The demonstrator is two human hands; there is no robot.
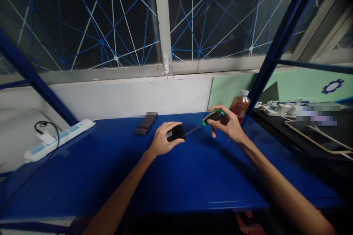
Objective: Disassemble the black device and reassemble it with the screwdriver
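Note:
My left hand [167, 137] is closed around a small black box-shaped device [176, 132] with a pale label, held over the blue table [110, 176]. In my right hand [227, 123] is a screwdriver [215, 117] with a green and black handle, gripped between thumb and fingers. Its thin metal shaft points left and down, and the tip meets the right side of the black device. Whether the tip sits in a screw is too small to tell.
Behind my left hand lies a dark phone [146, 124]. A white power strip [60, 141] with a black cable runs along the left edge. A drink bottle [241, 105] stands behind my right hand. Blue frame posts [271, 57] rise at both sides, and chargers and cables [286, 109] lie at right.

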